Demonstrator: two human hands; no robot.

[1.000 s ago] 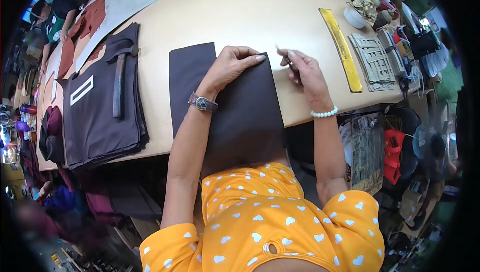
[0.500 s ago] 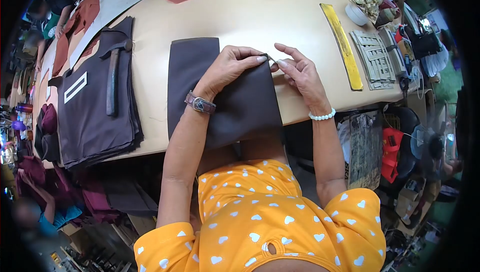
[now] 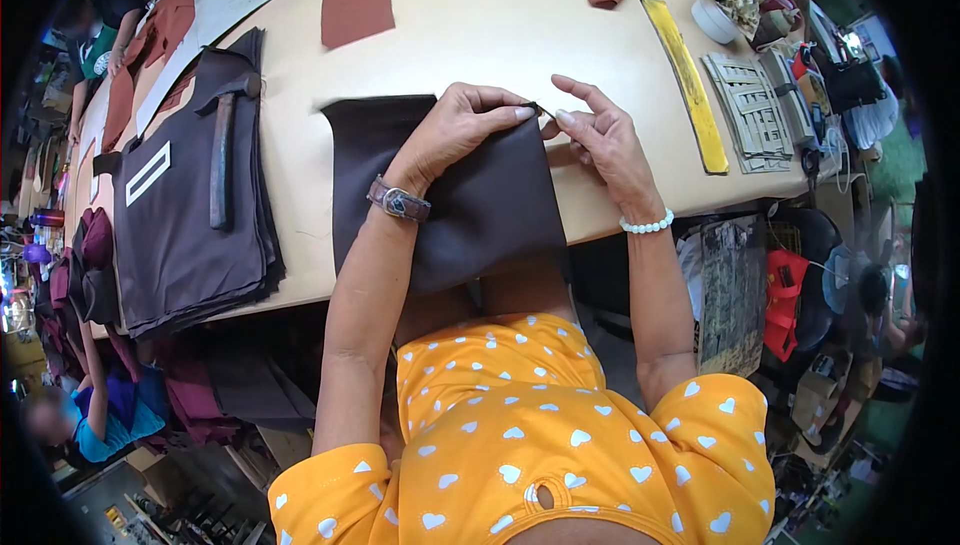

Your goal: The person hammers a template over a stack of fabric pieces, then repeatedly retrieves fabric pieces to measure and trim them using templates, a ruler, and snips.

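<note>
A dark brown sheet of material (image 3: 480,215) hangs over the front edge of the table. My left hand (image 3: 463,130) pinches its top right corner between thumb and fingers. Close beside that corner, my right hand (image 3: 603,148) has thumb and a finger pressed together, with the index finger stretched out; a thin dark strand or tip shows between the two hands, too small to name. The sheet's left part lies on the table with its upper edge slightly curled.
A stack of dark pieces (image 3: 190,225) with a hammer (image 3: 222,155) and a white frame (image 3: 149,175) lies left. Red-brown pieces (image 3: 357,0) are at the back. A yellow strip (image 3: 686,85) and cut templates (image 3: 745,110) lie right. People (image 3: 125,20) are at the far left.
My right hand has come in to the sheet's corner. The dark tool it held earlier no longer shows clearly. Red-brown pieces now lie at the back, and the sheet's far left edge has lifted.
</note>
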